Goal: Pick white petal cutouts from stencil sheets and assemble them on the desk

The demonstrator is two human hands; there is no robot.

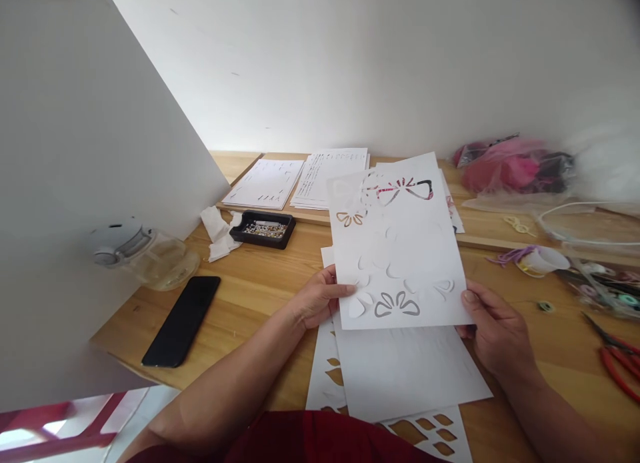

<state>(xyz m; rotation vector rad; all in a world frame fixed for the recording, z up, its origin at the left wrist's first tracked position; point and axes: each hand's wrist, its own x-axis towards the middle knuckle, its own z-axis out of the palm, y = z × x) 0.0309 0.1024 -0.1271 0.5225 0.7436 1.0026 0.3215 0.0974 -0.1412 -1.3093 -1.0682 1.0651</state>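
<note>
A white sheet of cut-out paper (370,250) is raised above the table, tilted toward me, with petal and bow shapes cut through it. My left hand (323,296) pinches its lower left edge, thumb on the front. At the lower right edge my right hand (493,320) grips the same sheet, its fingers partly hidden behind. Below it lies a plain white sheet (415,373), on top of more paper with leaf-shaped holes (430,436).
Left are a black phone (183,322), a clear bottle (160,256) and a black tray of beads (263,230). Printed sheets (330,176) lie at the back. Right are red-handled scissors (620,360), bagged supplies (605,283) and pink netting (517,166). A partition (90,150) borders the left.
</note>
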